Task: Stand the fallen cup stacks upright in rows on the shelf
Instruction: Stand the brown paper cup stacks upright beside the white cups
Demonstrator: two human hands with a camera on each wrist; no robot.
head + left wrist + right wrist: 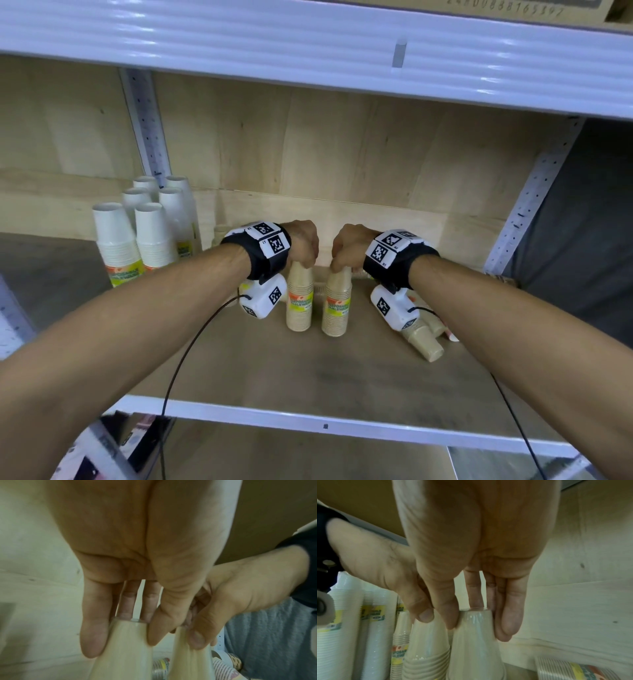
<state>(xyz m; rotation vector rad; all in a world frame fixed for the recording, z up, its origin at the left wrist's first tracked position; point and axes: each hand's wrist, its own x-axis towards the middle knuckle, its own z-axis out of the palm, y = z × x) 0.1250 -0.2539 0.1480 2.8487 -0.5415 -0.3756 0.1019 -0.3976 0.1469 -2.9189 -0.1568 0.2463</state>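
Both hands, L (303,244) & R (349,247), pinch upright beige stacks (337,301) from above.

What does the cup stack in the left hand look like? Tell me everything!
The tan cup stack is a tall pile of beige paper-looking cups nested upside down, wrapped in clear shiny plastic with an orange, yellow and green label. It stands upright on the wooden shelf, close beside a matching stack with a narrow gap between them. The left hand grips its narrow top from above, fingers down one side, thumb on the other.
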